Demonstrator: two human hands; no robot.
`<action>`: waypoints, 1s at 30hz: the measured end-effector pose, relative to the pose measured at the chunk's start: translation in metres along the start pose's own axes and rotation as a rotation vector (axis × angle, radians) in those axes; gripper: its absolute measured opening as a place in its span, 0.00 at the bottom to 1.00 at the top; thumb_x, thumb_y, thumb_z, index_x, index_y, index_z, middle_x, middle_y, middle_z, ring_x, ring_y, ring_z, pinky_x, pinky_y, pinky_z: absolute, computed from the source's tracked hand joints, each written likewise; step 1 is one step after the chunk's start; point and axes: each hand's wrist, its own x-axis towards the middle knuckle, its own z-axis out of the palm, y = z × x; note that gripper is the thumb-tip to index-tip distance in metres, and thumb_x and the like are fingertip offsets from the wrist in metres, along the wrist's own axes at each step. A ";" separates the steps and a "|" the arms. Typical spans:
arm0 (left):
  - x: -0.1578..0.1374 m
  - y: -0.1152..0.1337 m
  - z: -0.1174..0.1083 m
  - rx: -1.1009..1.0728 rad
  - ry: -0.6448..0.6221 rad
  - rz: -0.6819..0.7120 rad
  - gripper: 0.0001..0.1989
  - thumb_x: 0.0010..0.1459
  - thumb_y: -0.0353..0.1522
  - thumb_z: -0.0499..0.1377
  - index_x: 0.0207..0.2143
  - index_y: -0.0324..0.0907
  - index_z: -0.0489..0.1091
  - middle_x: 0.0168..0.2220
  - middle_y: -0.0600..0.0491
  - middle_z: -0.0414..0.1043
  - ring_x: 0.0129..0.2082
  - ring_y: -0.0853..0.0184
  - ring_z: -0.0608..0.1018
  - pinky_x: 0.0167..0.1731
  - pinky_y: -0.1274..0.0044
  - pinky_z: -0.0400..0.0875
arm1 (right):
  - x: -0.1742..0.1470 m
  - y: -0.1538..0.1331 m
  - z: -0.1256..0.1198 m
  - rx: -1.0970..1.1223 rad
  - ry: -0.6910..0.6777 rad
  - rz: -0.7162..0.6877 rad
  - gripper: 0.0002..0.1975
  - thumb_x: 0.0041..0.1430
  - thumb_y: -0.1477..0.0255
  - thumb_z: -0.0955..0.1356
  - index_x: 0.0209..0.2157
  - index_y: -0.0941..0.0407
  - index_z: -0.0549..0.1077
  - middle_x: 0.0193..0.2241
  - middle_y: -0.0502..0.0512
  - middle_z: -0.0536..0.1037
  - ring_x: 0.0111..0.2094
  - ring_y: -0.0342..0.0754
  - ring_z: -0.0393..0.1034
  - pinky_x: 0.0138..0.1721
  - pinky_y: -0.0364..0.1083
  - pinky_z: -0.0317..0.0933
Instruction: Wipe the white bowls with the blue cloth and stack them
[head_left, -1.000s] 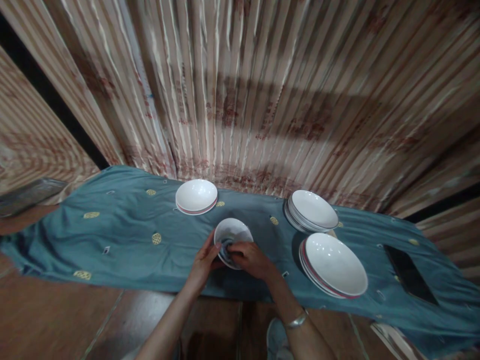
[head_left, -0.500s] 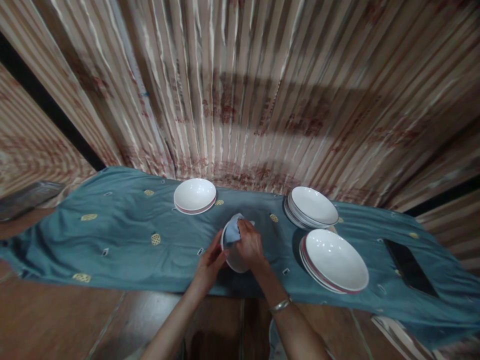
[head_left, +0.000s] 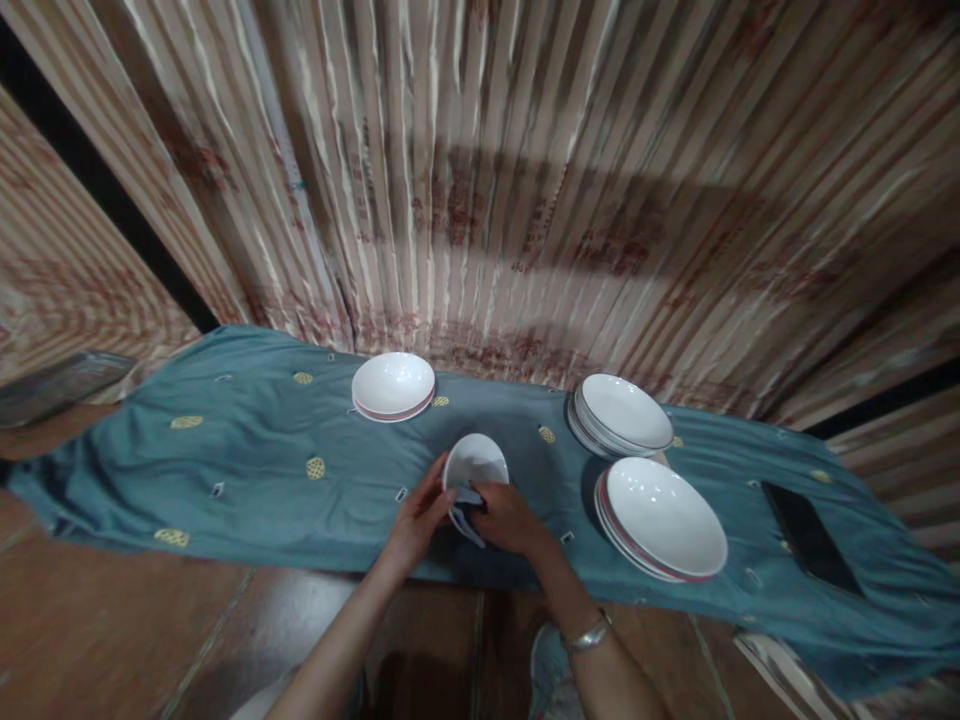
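Near the front edge of a teal, yellow-patterned tablecloth [head_left: 255, 490], the left hand [head_left: 418, 515] grips a small round white bowl [head_left: 478, 454], the right hand [head_left: 508, 517] a crumpled blue-grey rag [head_left: 469, 494] at its rim.
Open fabric separates the bowl from glossy white stacked dishes [head_left: 666, 515] rightward and behind (the right hand hides part of the rag; whether the bowl touches down is unclear).

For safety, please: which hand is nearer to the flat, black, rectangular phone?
Right. The right hand is left of the phone, across a stack of round white dishes; the left hand is farther left.
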 end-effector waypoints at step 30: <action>0.005 -0.004 -0.003 0.007 0.040 0.003 0.40 0.47 0.47 0.63 0.61 0.45 0.61 0.54 0.47 0.71 0.47 0.54 0.75 0.37 0.70 0.75 | -0.009 0.014 0.009 -0.025 0.142 -0.059 0.11 0.63 0.66 0.63 0.33 0.56 0.74 0.32 0.53 0.77 0.35 0.47 0.70 0.39 0.44 0.61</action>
